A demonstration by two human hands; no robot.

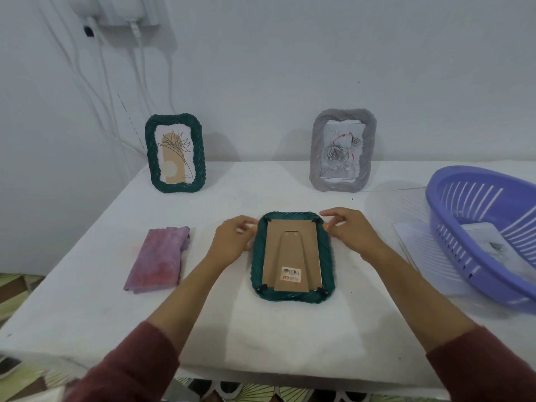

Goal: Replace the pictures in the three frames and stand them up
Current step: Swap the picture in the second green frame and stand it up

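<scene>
A dark green frame (292,295) lies face down in the middle of the white table (87,314), its brown cardboard back (293,250) and folded stand facing up. My left hand (232,242) holds the frame's upper left corner with curled fingers. My right hand (352,230) holds the upper right corner the same way. A second green frame (175,153) with a leaf drawing stands at the back left. A grey frame (342,150) with a rose picture stands at the back right.
A folded purple-pink cloth (158,259) lies left of the centre frame. A purple slotted basket (487,227) with paper inside sits at the right edge, on loose white sheets (417,248). White cables (107,91) hang down the wall at the left.
</scene>
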